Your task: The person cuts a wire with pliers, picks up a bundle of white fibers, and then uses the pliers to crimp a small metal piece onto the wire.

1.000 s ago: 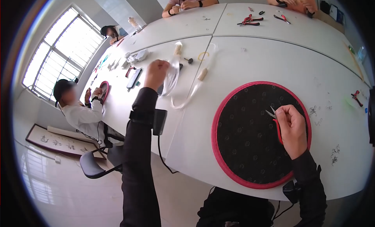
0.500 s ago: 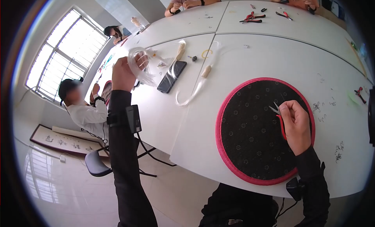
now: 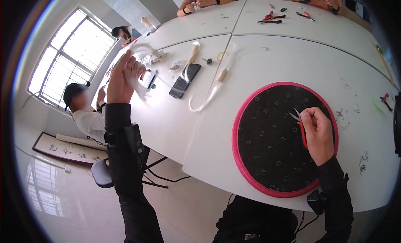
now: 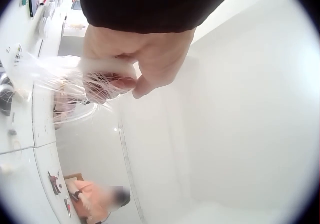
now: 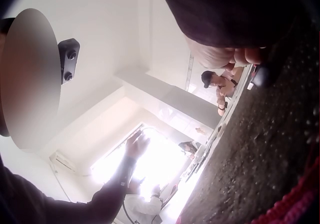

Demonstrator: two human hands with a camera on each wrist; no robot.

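Note:
Raised over the table's left part, my left hand (image 3: 122,78) grips a looped bundle of clear plastic strands (image 3: 141,92). In the left wrist view the strands (image 4: 52,71) fan out past the curled fingers, with many loose ends. My right hand (image 3: 318,134) holds small red-handled pliers (image 3: 304,135), their thin metal jaws pointing away and spread apart. It lies over the right side of a round black mat (image 3: 267,142) with a pink-red rim. The palm side of the right hand is hidden in the head view.
A dark phone (image 3: 185,81) lies near a strand bundle with a tan wrapped part (image 3: 194,53). Closer in is another such bundle (image 3: 222,75). More red-handled pliers (image 3: 270,19) lie across the table, and dark scraps (image 3: 343,115) right of the mat. Other people sit around the table.
My left hand has moved left, away from the middle of the table, carrying the clear strands and turning; the phone now shows uncovered. My right hand stays over the mat with the pliers.

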